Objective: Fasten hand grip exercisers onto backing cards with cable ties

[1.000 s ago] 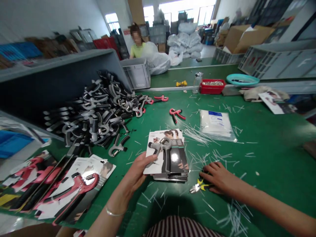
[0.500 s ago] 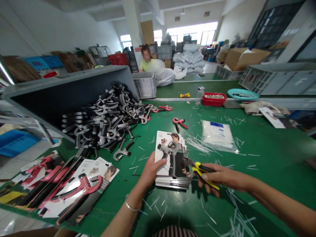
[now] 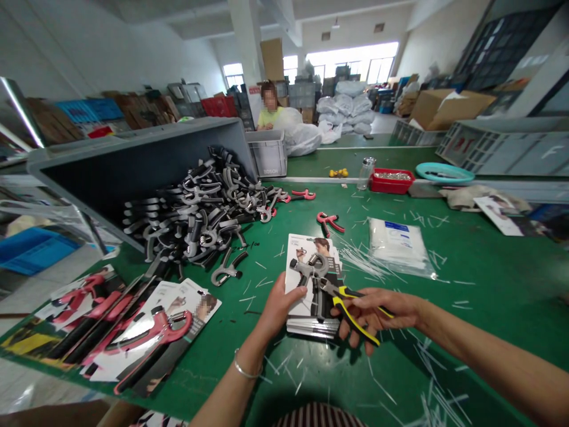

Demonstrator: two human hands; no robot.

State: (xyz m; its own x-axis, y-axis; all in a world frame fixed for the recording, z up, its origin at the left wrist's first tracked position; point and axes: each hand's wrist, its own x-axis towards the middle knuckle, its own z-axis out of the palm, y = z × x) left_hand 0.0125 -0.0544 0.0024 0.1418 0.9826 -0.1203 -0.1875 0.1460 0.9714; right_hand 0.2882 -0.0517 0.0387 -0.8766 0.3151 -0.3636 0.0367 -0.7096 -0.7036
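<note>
Hands both closed, left hand [image 3: 278, 309] on carded hand-gripper stack [image 3: 311, 296], right hand [image 3: 377, 314] around yellow-handled cutters [image 3: 351, 309].

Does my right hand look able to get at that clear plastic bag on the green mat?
Probably yes. Only loose plastic clippings lie between the right hand and the clear plastic bag, though its fingers are around yellow-handled cutters.

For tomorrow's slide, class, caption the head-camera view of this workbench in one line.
Left hand holds a carded grey hand grip while the right hand holds yellow-handled cutters at it.
</note>
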